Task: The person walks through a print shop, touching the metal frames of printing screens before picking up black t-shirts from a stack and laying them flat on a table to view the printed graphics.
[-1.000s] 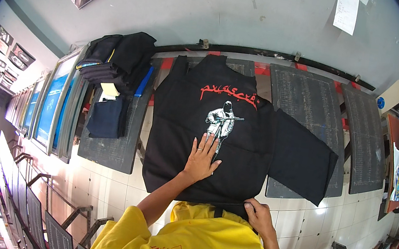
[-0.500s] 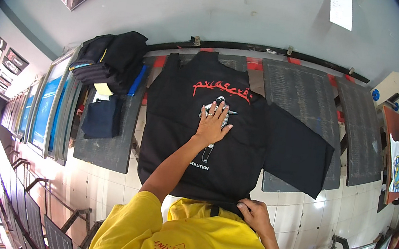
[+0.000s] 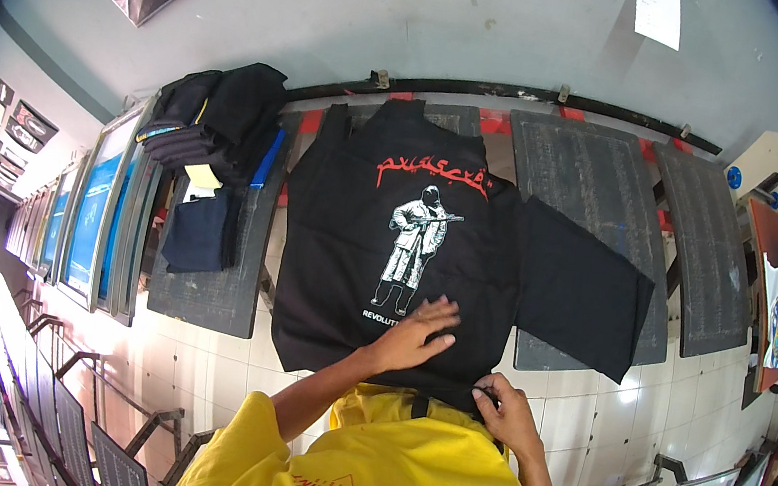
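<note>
A black shirt lies spread over a dark printing board in front of me, its lower edge hanging toward my waist. White print of a standing figure holding a rifle covers its middle, under red lettering. My left hand is over the lower part of the shirt, fingers stretched out and slightly blurred. At the shirt's lower right corner, my right hand pinches the hem between thumb and fingers. Flat black cloth extends to the right; I cannot tell whether it is the shirt's sleeve or a separate piece.
Folded dark garments are piled at the left, beside a yellow paper. More dark boards stand in a row to the right. Framed screens lean at far left. Metal racks flank me below.
My left hand has slid from the printed figure down toward the hem, uncovering the print. My right hand stays at the corner of the hem.
</note>
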